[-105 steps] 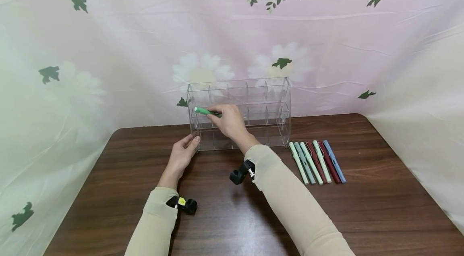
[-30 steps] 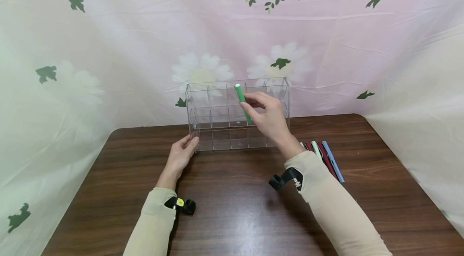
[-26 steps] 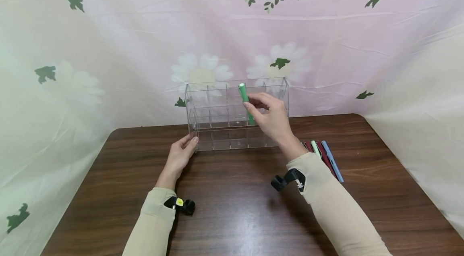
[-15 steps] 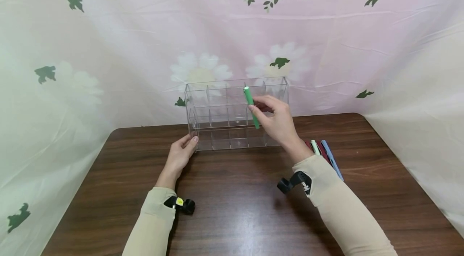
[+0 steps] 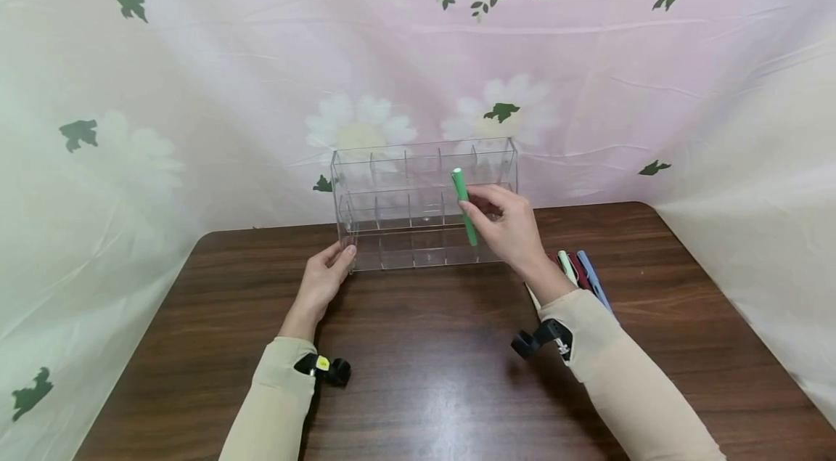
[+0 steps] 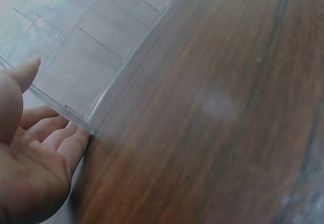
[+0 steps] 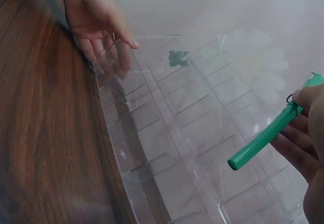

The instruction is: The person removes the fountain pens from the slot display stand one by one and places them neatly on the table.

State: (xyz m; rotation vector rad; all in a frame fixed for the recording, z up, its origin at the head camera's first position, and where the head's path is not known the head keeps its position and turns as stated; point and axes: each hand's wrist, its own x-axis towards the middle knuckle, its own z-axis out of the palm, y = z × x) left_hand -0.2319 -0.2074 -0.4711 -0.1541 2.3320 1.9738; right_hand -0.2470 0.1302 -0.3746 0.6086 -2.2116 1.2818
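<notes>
Near the right front of a clear compartmented acrylic organizer (image 5: 398, 259), my right hand (image 5: 512, 232) pinches a green pen (image 5: 459, 184) between thumb and fingers. The pen is nearly upright, leaning slightly, and in the right wrist view its clip shows by the thumb, its free end pointing over the organizer. My left hand (image 5: 321, 285) holds the organizer's lower left edge, thumb at the front and fingers round the side, as the left wrist view shows too. No pen can be made out in the visible compartments.
Right of the organizer, a row of pens lies on the brown wooden table (image 5: 418, 388), partly hidden by my right forearm. A light green pen (image 5: 567, 266) and a blue pen (image 5: 593, 279) show, with dark red ones. A printed cloth (image 5: 261, 83) hangs behind.
My right hand has carried the green pen from the organizer's left side to its right, then lower, turning it from nearly level to nearly upright. The left hand stays on the organizer's edge.
</notes>
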